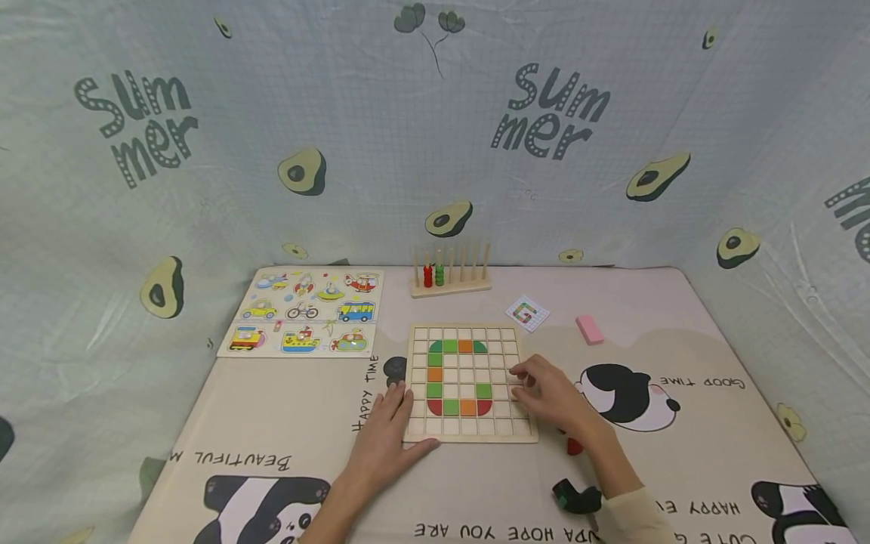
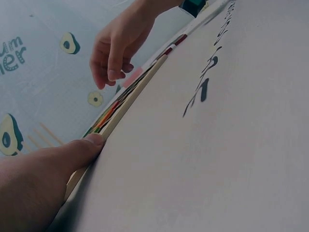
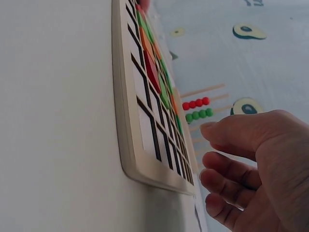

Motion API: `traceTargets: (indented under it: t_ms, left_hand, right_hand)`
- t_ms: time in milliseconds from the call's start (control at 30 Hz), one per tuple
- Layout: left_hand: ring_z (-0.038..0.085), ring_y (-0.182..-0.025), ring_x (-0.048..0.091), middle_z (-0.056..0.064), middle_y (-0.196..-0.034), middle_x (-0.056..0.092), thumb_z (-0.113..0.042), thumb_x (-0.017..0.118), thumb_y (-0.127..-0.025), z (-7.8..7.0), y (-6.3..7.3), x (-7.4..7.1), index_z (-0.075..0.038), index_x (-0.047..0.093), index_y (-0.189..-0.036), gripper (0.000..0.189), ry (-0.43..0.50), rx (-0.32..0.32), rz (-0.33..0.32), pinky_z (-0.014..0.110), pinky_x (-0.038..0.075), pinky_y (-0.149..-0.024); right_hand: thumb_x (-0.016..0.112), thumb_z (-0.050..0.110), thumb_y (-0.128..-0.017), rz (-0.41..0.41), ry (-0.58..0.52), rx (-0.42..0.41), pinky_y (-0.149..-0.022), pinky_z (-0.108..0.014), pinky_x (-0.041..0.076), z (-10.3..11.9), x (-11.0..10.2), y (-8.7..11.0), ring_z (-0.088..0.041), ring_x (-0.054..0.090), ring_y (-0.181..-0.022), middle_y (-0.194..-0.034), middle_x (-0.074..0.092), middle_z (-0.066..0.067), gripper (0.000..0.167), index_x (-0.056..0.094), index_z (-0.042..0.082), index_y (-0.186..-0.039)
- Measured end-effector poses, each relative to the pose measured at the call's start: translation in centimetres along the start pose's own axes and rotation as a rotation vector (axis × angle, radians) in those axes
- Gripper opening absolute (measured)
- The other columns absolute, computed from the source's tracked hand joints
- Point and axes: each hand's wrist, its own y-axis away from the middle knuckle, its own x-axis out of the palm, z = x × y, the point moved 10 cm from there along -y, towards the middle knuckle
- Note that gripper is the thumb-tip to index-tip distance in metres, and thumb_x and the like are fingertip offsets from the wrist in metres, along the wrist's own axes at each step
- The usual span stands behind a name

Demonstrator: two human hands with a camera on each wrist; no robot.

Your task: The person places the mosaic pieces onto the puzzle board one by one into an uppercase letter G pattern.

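Note:
A square wooden grid board lies on the table. Green, orange and red tiles sit in its cells in an open-sided outline. My left hand rests against the board's left side, fingers extended; its thumb touches the near edge. Beside the board's right edge hovers my right hand, its fingers loosely bent. In the right wrist view a gap shows between thumb and fingers, with nothing visible in it. Beyond the board lies a small card printed with a coloured grid pattern.
A vehicle picture board lies at the back left. Behind the grid stands a peg rack with red and green beads. A pink block lies at right. A dark curved object and a red piece lie near my right forearm.

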Motion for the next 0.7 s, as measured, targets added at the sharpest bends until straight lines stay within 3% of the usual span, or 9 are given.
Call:
traceTargets:
  t_ms: [367,700]
  left_hand:
    - [0.033,-0.151,0.034,0.016,-0.158,0.041,-0.065,0.069,-0.083,0.0,0.1,0.1,-0.002,0.047,-0.148,0.093,0.003,-0.014,0.02,0.048,0.027,-0.128]
    - [0.033,-0.151,0.034,0.016,-0.158,0.041,-0.065,0.069,-0.083,0.0,0.0,0.1,-0.002,0.047,-0.148,0.093,0.003,-0.015,0.015,0.047,0.027,-0.128]
  right_hand:
    - [0.072,0.018,-0.089,-0.023,0.018,0.026,-0.079,-0.024,0.057,-2.4,-0.8,1.9,-0.009,0.056,-0.095,-0.104,0.061,0.007,0.03,0.067,0.015,-0.118]
    - [0.077,0.018,-0.084,-0.013,0.07,0.022,-0.073,-0.023,0.053,-3.4,-1.4,3.4,-0.007,0.052,-0.087,-0.098,0.06,0.007,0.034,0.067,0.012,-0.116]
